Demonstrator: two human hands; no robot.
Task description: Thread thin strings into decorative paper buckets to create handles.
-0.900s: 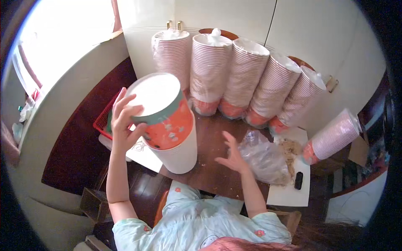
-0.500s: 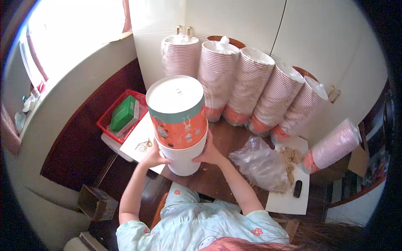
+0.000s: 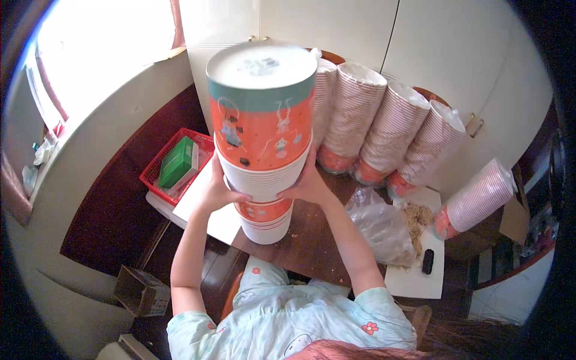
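Note:
A stack of paper tubs (image 3: 264, 135), upside down with a white base on top, a teal band and orange print, is raised between my hands. My left hand (image 3: 219, 189) wraps its white rims from the left. On the opposite side, my right hand (image 3: 307, 185) grips the same rims, thumbs facing each other. Directly below is a lower stack of tubs (image 3: 265, 233) with orange print and white rims, standing near the table's front edge. The raised stack hides where the two meet, so I cannot tell whether they touch.
Several tall plastic-wrapped tub stacks (image 3: 354, 114) line the back of the brown table (image 3: 312, 234). Another wrapped stack (image 3: 477, 201) leans at the right. Nearby lie a clear plastic bag (image 3: 381, 231), tan ties (image 3: 416, 225) and a black object (image 3: 428, 261). A red basket (image 3: 150, 171) holds a green box (image 3: 179, 163).
Both hands have lifted the tub stack upward, closer to the camera. A lower tub stack with orange print now shows beneath it.

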